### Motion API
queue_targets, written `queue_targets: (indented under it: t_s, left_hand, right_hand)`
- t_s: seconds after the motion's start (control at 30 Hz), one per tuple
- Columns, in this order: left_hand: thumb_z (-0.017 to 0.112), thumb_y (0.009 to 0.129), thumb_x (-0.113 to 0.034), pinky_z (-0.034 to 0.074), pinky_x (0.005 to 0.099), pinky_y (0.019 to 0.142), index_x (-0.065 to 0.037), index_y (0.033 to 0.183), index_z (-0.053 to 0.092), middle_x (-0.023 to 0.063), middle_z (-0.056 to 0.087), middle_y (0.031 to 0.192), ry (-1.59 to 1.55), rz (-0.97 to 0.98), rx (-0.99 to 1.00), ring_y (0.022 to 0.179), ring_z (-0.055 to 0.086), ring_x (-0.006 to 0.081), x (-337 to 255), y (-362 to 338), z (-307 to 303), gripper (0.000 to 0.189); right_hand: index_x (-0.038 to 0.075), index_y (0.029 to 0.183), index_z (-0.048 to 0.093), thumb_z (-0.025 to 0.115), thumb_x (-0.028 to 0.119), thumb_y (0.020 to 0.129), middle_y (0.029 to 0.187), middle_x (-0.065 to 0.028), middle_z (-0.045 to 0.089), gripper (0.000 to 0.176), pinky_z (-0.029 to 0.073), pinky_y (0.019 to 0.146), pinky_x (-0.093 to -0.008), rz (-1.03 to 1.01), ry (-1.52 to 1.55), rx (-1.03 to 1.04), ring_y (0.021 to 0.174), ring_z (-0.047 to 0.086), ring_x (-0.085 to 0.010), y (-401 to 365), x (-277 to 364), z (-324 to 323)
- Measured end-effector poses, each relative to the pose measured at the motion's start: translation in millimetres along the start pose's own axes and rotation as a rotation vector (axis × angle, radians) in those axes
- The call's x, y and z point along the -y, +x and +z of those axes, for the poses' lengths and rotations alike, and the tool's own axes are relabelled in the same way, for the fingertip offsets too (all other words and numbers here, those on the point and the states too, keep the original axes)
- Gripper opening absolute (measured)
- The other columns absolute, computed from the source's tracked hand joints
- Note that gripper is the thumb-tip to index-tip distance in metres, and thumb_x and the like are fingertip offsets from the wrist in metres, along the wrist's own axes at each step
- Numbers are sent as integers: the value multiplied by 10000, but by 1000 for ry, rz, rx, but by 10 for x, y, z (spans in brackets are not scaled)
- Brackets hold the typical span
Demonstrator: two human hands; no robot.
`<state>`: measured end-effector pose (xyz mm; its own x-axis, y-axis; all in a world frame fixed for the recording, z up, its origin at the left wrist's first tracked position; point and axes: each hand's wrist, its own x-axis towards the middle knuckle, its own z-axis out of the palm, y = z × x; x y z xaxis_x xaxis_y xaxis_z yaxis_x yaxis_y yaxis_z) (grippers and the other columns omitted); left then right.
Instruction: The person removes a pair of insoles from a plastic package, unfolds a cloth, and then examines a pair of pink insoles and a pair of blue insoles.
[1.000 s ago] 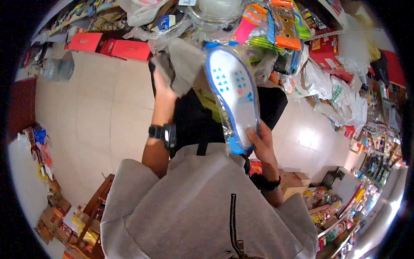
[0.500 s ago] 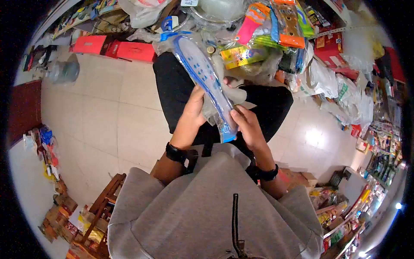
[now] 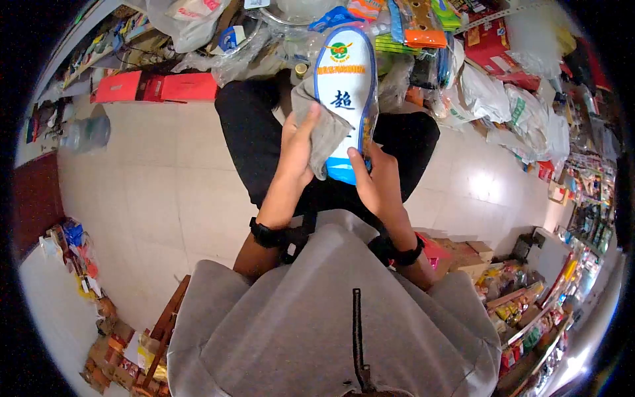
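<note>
A white shoe insole [image 3: 344,83] with blue edging, a green and orange logo and dark characters stands nearly upright in clear wrapping above my lap. My right hand [image 3: 380,180] grips its lower right end, thumb on the blue heel part. My left hand [image 3: 296,147] is closed around a grey cloth [image 3: 325,135], thumb on top. The cloth lies against the lower left of the insole's face and covers some of the print.
Beyond my knees lies a heap of packaged goods, with orange packets [image 3: 424,36] and white plastic bags [image 3: 483,92]. A red box [image 3: 127,87] lies at the left, near a clear plastic bottle [image 3: 88,133]. Stocked shelves [image 3: 592,218] line the right side.
The insole package has been turned, so a face with a logo and large characters replaces one with small blue marks. The grey cloth has come from behind the package to its front.
</note>
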<state>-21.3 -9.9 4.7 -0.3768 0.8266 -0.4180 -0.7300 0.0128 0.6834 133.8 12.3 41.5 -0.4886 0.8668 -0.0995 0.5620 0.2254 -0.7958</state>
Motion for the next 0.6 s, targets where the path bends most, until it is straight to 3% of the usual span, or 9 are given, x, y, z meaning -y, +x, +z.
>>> queue_targets:
  t_s: [0.07,0.1,0.17,0.2,0.33,0.4,0.43,0.5,0.6]
  left_hand:
    - [566,979,-398,507,370,931,-24,1275,528,110,643,1177,-362,-192,4,1048,637,233,-97,-24,-9,478]
    - [479,992,-484,481,402,976,-22,1330,500,130,617,1239,-546,-228,100,1112,609,277,-48,41,-146,573]
    - [420,1010,-480,456,423,1014,-28,1347,502,153,601,1282,-661,-341,175,1144,594,312,-42,34,-382,570]
    - [379,1027,-467,452,432,1023,-38,1343,517,157,612,1274,-711,-370,189,1133,602,325,-78,-20,-372,550]
    - [423,1003,-494,416,447,1058,-35,1360,489,162,555,1342,-851,-339,306,1212,542,341,1,-46,-402,585]
    - [403,1017,-449,414,458,1063,-52,1372,483,150,549,1353,-1013,-195,568,1222,538,336,165,-6,-466,539]
    - [387,1024,-390,411,474,1066,-67,1374,483,140,546,1359,-970,-153,467,1228,535,329,261,-17,-547,486]
    - [376,1022,-378,414,473,1065,-65,1372,482,141,540,1366,-940,-156,405,1230,535,327,354,16,-576,481]
    - [350,1018,-372,425,463,1058,-55,1370,473,148,540,1365,-932,-223,314,1223,541,327,254,20,-398,490]
  right_hand:
    - [-12,1096,592,573,186,946,854,-243,659,249,511,689,-432,-77,40,-117,740,653,-395,38,-49,2]
    - [-16,1077,593,565,189,956,827,-226,659,241,508,647,-422,7,124,-86,686,652,-370,52,-65,-48]
    - [-22,1048,588,545,188,982,728,-160,641,224,479,505,-361,172,293,-46,519,624,-243,72,16,-156]
    - [-22,1048,588,545,188,982,728,-160,641,224,479,505,-361,172,294,-48,519,624,-243,97,53,-194]
    - [-20,1036,591,547,175,989,667,-82,610,205,444,437,-311,171,420,-109,462,553,-128,129,117,-196]
    - [-23,1078,599,543,182,996,714,-49,614,228,446,429,-259,117,411,-110,524,541,-84,155,145,-145]
    - [-23,1078,599,543,182,996,714,-49,614,228,446,429,-259,115,416,-105,524,541,-84,176,129,-108]
    - [-21,1101,593,553,159,970,745,-198,659,226,493,486,-374,-119,26,-243,552,652,-312,214,98,-53]
    - [-14,1147,593,563,177,959,858,-255,655,270,516,577,-425,4,-169,-123,715,666,-395,235,193,-56]
